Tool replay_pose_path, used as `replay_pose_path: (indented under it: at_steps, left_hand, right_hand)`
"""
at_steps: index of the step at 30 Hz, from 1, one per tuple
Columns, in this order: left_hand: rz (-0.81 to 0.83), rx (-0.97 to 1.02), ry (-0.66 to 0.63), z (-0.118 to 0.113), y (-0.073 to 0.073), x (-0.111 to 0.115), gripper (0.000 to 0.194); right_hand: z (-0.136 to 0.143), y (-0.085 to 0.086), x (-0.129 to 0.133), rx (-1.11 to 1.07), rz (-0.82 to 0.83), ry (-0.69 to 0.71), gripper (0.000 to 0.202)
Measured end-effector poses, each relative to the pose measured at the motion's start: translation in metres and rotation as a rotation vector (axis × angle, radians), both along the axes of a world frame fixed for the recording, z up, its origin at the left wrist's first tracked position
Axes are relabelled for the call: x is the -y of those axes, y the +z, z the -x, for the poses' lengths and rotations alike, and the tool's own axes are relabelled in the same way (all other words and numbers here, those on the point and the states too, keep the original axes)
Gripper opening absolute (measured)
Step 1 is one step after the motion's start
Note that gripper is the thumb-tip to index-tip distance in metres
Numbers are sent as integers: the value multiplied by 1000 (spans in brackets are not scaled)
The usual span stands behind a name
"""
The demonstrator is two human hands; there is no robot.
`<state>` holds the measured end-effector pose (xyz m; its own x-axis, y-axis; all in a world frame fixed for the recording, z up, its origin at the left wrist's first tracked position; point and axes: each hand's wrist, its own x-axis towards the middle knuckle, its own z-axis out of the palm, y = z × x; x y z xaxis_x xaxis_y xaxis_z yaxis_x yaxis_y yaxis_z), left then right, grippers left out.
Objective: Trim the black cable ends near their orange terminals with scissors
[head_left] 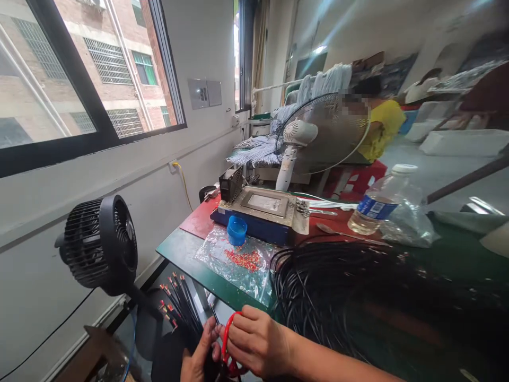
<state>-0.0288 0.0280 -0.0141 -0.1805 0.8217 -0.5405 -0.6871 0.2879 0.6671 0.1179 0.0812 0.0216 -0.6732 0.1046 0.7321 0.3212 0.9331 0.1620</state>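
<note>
Red-handled scissors are in my right hand, whose fingers wrap round the handle loops near the bottom of the view. Just left of it, my left hand has its thumb and fingers pinched on a thin black cable that points up between the hands. The scissor blades are hidden low in the frame. A bunch of black cables with red and yellowish ends stands left of my hands, below the table edge. Many black cables lie coiled on the table at the right.
Small red bits lie on a plastic bag beside a blue cup. Behind is a blue device with a metal top. A bottle stands right. A black fan is at left; a person in yellow sits beyond a white fan.
</note>
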Motion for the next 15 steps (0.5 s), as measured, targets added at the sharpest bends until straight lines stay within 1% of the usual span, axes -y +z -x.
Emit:
replay_pose_path:
  at_steps: [2,4,7,9,10,12,13,15]
  left_hand:
    - [-6,30,-8,-8,3,-2,17]
    - [-17,70,-13,-12,6,-3,20]
    - [-21,107,11,-12,10,0,24]
    - [-18,108,45,-10,11,3,22]
    - [-10,97,70,-8,11,5,21]
    - [22,52,127,-5,9,7,20]
    - [41,20,151,-3,8,8,22]
    - [71,-45,173,0,6,9,27]
  right_hand:
    - [2,-2,4,12,-9,39,21]
    - [3,-3,6,12,-11,63,21]
    - [3,-5,7,23,8,104,20]
    - [3,-8,5,28,54,125,18]
    - [3,-9,4,17,106,117,16]
    - [4,-11,0,-28,290,70,14]
    - [4,-11,-1,-54,420,30,16]
    - [3,-9,-5,-73,716,-48,29]
